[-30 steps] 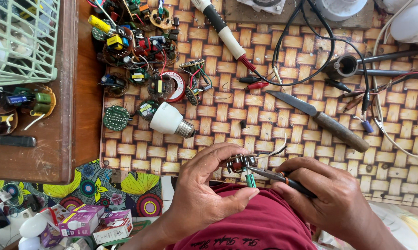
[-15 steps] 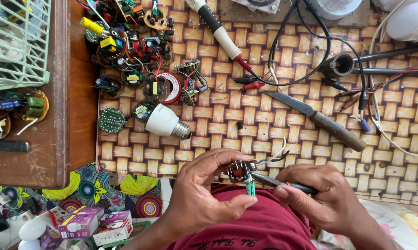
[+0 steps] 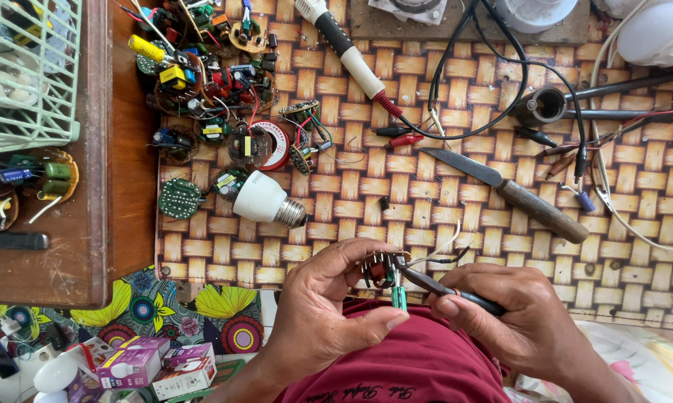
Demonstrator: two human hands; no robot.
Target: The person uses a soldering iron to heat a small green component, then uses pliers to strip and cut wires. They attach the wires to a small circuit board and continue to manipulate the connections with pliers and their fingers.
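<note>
Our left hand (image 3: 329, 313) was curled narrow around a small circuit board (image 3: 377, 269), thumb and forefinger pinching it up close over our lap, with a green part hanging below it. Held that high and near, the board seemed to be turned so its underside faced the tool. Our right hand (image 3: 523, 328) was closed on the dark handles of pliers (image 3: 433, 283), whose slim nose met the board's edge; thin wires (image 3: 445, 254) trailed off the board toward the mat.

Beyond the hands, on the woven mat (image 3: 426, 201) over the bench, a white bulb base (image 3: 265, 200) lay on its side just beside a round green LED disc (image 3: 178, 198). A knife (image 3: 508, 194) lay well to the right of these, apart from our hands, its blade pointing left. Farther off sat a heap of loose parts (image 3: 210, 82), a red-tipped soldering iron (image 3: 348, 52) and black leads (image 3: 486, 89), all probably kept within reach. A pale green basket (image 3: 23, 75) stood on the wooden bench (image 3: 120, 224) at the left.
</note>
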